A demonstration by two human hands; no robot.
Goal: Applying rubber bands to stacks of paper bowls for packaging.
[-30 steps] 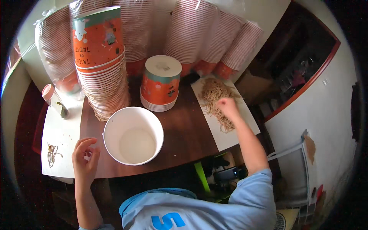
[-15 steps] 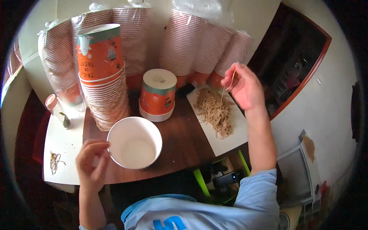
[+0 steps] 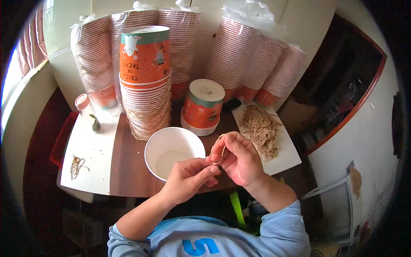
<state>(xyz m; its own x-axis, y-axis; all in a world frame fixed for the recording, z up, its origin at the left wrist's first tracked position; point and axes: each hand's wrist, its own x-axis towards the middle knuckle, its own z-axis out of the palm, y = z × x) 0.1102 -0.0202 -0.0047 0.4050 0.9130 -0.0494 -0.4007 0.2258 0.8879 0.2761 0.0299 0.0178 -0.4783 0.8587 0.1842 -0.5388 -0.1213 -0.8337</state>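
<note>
The step in hand appears to be positioning the tan strand (image 3: 224, 149) beside the white tub (image 3: 159, 147), the right hand (image 3: 243, 167) clamping it between fingers, the left hand's (image 3: 188, 177) grip indeterminable; next likely requires even two-handed tension.

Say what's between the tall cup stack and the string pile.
The head view shows a short orange cup stack and a dark object.

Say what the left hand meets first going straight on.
Probably the right hand, just past the fingertips of the left hand, with the tan cord at its fingers; depth is unclear, so they may already touch.
</note>
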